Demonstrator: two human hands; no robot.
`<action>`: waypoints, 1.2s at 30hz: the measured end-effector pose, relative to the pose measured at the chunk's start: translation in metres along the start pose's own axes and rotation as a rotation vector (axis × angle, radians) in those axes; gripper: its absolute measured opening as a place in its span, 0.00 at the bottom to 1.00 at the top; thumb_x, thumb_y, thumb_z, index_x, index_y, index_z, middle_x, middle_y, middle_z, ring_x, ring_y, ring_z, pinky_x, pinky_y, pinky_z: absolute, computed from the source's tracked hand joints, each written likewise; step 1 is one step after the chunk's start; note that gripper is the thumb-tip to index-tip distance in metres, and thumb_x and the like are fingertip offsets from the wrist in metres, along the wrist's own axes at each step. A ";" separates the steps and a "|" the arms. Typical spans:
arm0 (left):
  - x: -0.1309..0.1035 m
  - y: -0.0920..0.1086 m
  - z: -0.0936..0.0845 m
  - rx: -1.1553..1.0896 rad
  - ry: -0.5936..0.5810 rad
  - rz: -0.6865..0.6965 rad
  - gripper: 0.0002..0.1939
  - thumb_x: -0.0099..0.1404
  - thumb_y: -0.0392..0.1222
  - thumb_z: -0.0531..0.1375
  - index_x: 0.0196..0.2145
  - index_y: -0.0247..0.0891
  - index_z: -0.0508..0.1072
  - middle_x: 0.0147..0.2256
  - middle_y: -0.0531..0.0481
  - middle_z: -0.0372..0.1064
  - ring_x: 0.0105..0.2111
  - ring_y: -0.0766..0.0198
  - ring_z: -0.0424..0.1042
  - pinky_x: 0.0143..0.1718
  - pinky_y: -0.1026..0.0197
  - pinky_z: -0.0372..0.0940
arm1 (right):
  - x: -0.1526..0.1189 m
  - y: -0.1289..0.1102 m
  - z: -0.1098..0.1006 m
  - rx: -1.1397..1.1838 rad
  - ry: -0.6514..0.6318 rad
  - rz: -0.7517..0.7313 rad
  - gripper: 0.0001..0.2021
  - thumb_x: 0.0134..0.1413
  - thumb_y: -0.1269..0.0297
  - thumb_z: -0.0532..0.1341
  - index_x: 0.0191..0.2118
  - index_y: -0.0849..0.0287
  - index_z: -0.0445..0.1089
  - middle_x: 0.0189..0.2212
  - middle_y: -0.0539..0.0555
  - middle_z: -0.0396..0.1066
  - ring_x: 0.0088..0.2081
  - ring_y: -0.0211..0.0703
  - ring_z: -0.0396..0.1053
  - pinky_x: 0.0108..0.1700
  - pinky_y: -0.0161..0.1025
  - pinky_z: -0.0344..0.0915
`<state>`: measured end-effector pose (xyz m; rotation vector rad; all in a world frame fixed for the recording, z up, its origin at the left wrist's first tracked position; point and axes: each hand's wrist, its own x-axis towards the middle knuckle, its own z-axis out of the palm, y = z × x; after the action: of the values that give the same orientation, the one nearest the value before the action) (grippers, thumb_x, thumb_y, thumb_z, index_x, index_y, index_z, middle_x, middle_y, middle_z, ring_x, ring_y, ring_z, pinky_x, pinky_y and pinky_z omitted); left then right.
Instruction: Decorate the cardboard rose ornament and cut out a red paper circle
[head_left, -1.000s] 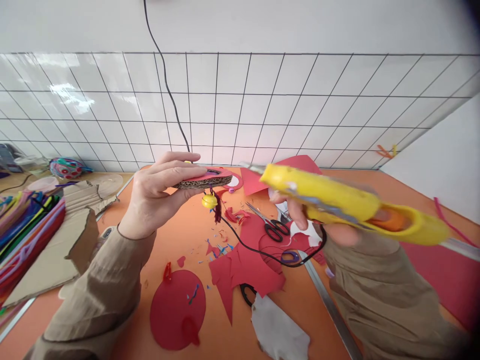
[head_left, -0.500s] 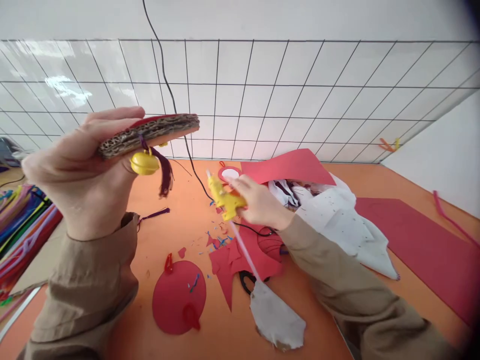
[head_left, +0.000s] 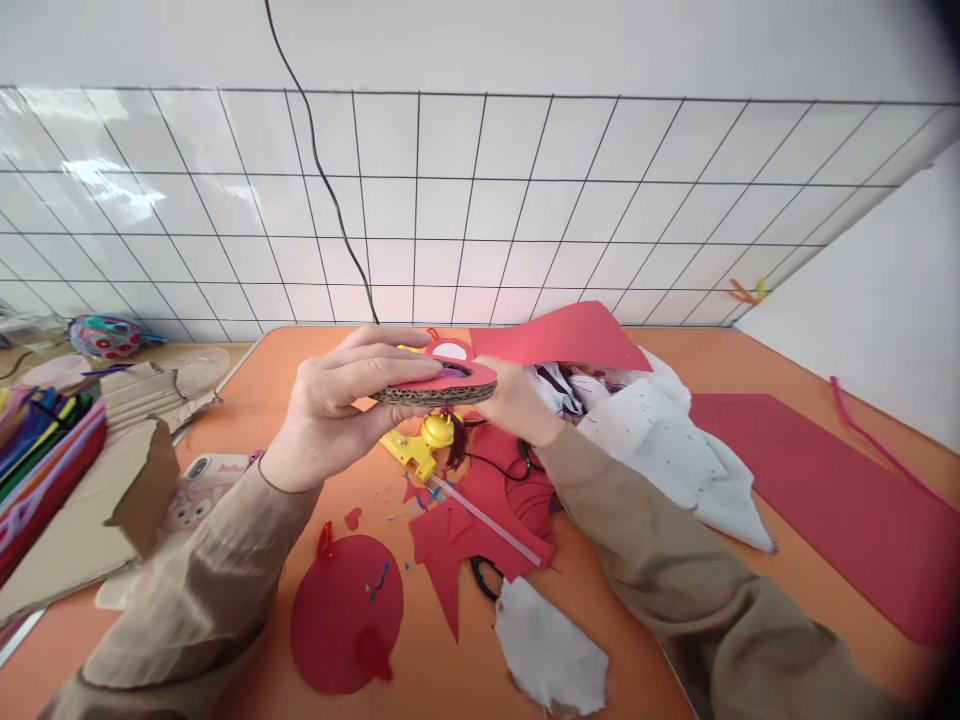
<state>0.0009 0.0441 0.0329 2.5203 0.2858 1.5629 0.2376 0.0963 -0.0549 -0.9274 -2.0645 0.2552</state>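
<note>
My left hand (head_left: 330, 405) grips a layered cardboard piece (head_left: 457, 392) with a red top, fingers above and thumb below. A dark loop lies on its top face. Beneath it hang a yellow bell (head_left: 438, 430) and a dark purple tassel (head_left: 455, 447). My right hand (head_left: 521, 405) is at the piece's right edge; its fingers are blurred and partly hidden, so I cannot tell whether they grip it. Behind and below the bell, a yellow glue gun (head_left: 409, 452) lies on the table, a clear glue stick (head_left: 495, 525) poking out of its back.
Red paper scraps (head_left: 465, 540), scissors (head_left: 486, 580) and a whitish sheet (head_left: 555, 640) lie in front. A red disc (head_left: 345, 620) is nearer left. Cardboard (head_left: 142, 480), a phone (head_left: 206, 490) and pipe cleaners (head_left: 52, 460) are left; white crumpled material (head_left: 667, 450) is right.
The glue gun has left my right hand and now lies on the table. My left hand has brought the cardboard piece right and down, and my right hand has come to its edge.
</note>
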 end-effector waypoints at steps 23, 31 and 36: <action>-0.003 0.001 0.014 -0.132 -0.041 -0.098 0.16 0.61 0.38 0.67 0.47 0.48 0.79 0.37 0.44 0.81 0.46 0.49 0.75 0.45 0.45 0.72 | -0.014 -0.112 -0.055 0.361 0.052 -0.355 0.30 0.62 0.56 0.55 0.68 0.43 0.48 0.50 0.55 0.69 0.61 0.53 0.60 0.64 0.62 0.54; -0.003 0.001 0.013 -0.117 -0.011 -0.083 0.15 0.61 0.40 0.66 0.47 0.51 0.79 0.37 0.46 0.81 0.45 0.49 0.75 0.45 0.44 0.71 | -0.016 -0.113 -0.054 0.424 0.032 -0.329 0.31 0.62 0.55 0.56 0.68 0.44 0.48 0.52 0.54 0.70 0.63 0.52 0.59 0.64 0.60 0.56; -0.003 0.000 0.014 -0.130 -0.011 -0.087 0.17 0.61 0.39 0.67 0.48 0.51 0.79 0.37 0.46 0.81 0.45 0.50 0.75 0.44 0.46 0.72 | -0.015 -0.112 -0.057 0.405 0.035 -0.343 0.31 0.62 0.55 0.56 0.68 0.43 0.47 0.55 0.54 0.69 0.64 0.53 0.58 0.64 0.60 0.56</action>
<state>0.0120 0.0429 0.0247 2.3844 0.2782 1.4847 0.2276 -0.0009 0.0252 -0.3251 -1.9970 0.4469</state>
